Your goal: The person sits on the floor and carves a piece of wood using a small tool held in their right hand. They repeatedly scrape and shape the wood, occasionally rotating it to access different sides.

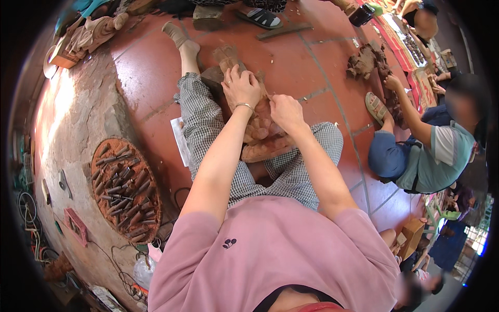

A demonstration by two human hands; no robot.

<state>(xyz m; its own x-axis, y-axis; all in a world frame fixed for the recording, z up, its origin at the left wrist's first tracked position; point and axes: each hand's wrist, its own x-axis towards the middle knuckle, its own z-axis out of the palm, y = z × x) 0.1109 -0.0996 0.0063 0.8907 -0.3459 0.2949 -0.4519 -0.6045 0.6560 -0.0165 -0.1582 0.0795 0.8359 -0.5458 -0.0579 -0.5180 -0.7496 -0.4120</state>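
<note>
A reddish-brown wood carving (258,130) with rounded, bumpy shapes lies between my legs, its far end reaching past my hands. My left hand (241,89), with a bracelet at the wrist, is curved over the upper part of the carving and grips it. Close beside it on the right, my right hand (287,112) is closed, knuckles up, against the carving's edge. Something thin seems to stick out of that fist toward the carving, but the fingers hide what it is. A dark block (212,76) shows by the carving's far left side.
To my left, a round tray (97,174) full of chisel-like tools and shavings stands on a pale slab (78,135). A pink rectangular object (76,227) lies farther left. At right, a seated person (434,140) handles another dark carving (368,62). A wooden strip (285,31) lies ahead.
</note>
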